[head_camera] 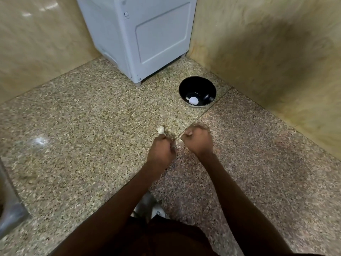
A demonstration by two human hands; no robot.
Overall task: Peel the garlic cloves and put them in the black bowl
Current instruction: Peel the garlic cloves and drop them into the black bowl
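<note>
Your left hand (161, 151) pinches one garlic clove (160, 130). Your right hand (198, 140) is curled tight; I cannot tell what it holds. One black bowl (197, 85) holds white pieces.

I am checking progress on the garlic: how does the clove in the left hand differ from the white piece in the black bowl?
The clove sticks out above the left hand, whose fingers grip it; the white piece lies loose in the bowl. The clove looks cream and dull; the piece looks brighter white. Both are small and pale.
</note>
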